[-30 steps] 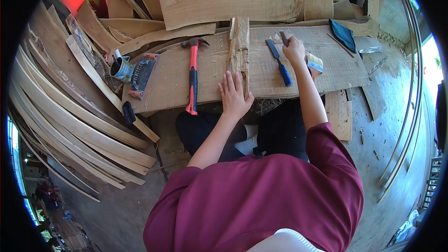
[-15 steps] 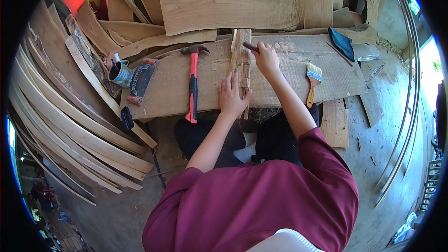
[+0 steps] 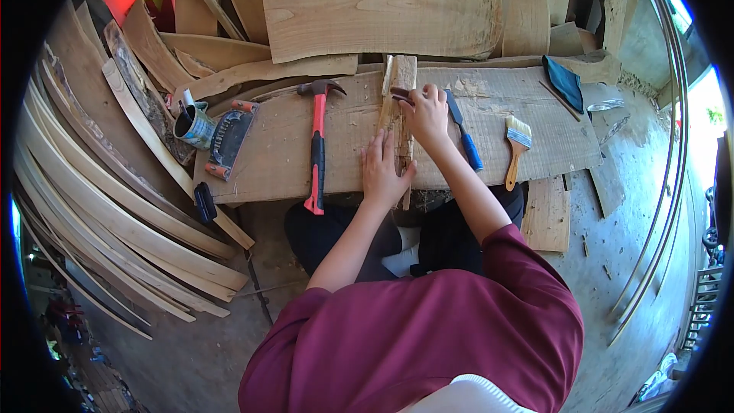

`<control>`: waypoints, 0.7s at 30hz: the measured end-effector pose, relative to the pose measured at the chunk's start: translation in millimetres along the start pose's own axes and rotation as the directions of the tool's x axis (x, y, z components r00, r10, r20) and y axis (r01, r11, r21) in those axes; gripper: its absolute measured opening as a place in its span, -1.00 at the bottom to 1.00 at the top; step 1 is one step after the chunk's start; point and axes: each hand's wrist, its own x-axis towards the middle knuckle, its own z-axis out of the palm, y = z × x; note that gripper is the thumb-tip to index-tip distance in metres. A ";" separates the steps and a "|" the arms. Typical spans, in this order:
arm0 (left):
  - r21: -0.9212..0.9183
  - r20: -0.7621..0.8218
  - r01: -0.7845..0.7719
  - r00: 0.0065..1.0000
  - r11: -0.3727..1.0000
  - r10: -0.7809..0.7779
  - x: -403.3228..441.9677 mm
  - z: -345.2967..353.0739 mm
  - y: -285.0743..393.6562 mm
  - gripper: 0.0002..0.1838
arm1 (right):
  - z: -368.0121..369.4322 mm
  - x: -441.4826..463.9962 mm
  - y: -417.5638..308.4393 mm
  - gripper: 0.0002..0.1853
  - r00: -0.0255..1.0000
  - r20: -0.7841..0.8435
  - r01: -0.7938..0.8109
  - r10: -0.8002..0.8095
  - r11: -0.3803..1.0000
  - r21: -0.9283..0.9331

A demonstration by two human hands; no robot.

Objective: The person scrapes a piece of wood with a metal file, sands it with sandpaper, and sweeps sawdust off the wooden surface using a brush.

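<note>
My left hand (image 3: pixel 384 170) lies flat with fingers spread on a narrow, rough-surfaced strip of wood (image 3: pixel 403 73), pressing on its lower part. The strip lies across a wide plank (image 3: pixel 283 138). In my right hand (image 3: pixel 427 116) is a small dark brown piece (image 3: pixel 400 94), its kind unclear, held at the strip's upper part with the fingers closed around it. Just right of that hand rests a chisel (image 3: pixel 468 141) with a blue handle. A hammer (image 3: pixel 318 145) with a red and black handle lies to the left, and a paintbrush (image 3: pixel 516 149) to the right.
On the plank's left are a hand sander (image 3: pixel 232 140) with orange clamps and a mug (image 3: pixel 197 126) holding tools. A dark teal cloth (image 3: pixel 563 82) and a thin stick (image 3: pixel 559 100) are at the right. Curved wooden strips (image 3: pixel 130 206) fan out at left; boards (image 3: pixel 375 8) lean behind.
My right hand has shifted slightly down and left on the strip, and the brown piece now lies flatter. The chisel, hidden before by my forearm, shows. The whole view has dropped slightly.
</note>
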 end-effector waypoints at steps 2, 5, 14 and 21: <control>0.003 0.007 0.005 1.000 1.000 -0.005 0.1 -1.1 0.6 -0.15 | -0.9 0.2 -2.6 -0.85 0.986 0.140 -0.085 0.086 0.996 -0.012; -0.011 0.011 0.011 1.000 1.000 -0.010 0.3 -2.8 2.2 -0.16 | 3.3 3.8 0.1 -0.89 0.992 0.112 -0.061 0.057 0.998 0.035; -0.034 -0.054 0.054 0.997 0.998 -0.055 2.2 4.4 8.2 -0.14 | 38.7 61.7 33.7 -0.89 0.989 0.149 -0.048 -0.006 0.933 0.356; 0.030 -0.046 0.133 0.990 0.991 -0.132 10.6 9.3 19.4 -0.12 | 57.2 68.3 28.1 -0.87 0.995 0.079 -0.092 0.066 0.909 0.407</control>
